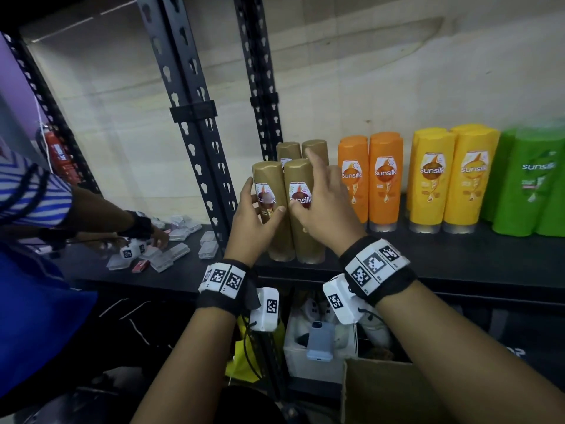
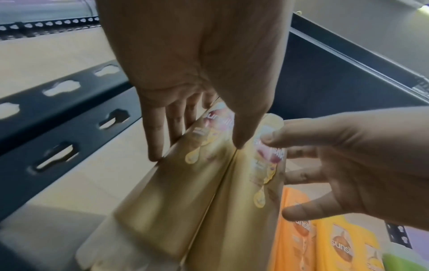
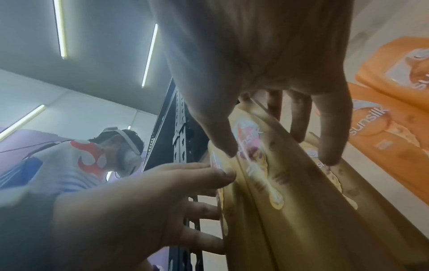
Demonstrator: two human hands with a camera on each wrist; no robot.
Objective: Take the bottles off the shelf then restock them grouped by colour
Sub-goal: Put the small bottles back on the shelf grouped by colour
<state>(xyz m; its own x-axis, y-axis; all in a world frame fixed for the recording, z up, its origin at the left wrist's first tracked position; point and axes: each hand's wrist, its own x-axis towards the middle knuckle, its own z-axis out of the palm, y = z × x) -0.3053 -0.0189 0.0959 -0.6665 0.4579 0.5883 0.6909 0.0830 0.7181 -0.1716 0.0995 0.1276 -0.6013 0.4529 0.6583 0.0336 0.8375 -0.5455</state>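
Several gold bottles stand at the left end of the black shelf [image 1: 458,258]. My left hand [image 1: 253,221] lies with straight fingers along the left side of the front-left gold bottle [image 1: 269,209], thumb on its front. My right hand [image 1: 321,203] is spread over the front-right gold bottle [image 1: 302,215], thumb on the label. In the left wrist view both front gold bottles [image 2: 162,192] stand side by side and touching. Two more gold bottles [image 1: 289,149] stand behind. To the right stand orange bottles [image 1: 385,179], yellow bottles [image 1: 428,179] and green bottles [image 1: 532,179].
Black slotted uprights [image 1: 195,148] stand just left of the gold bottles. Beyond them another person's hand [image 1: 159,237] works among small clear boxes [image 1: 171,255]. Below the shelf are a white box holding a phone [image 1: 319,341] and an open cardboard box [image 1: 382,393].
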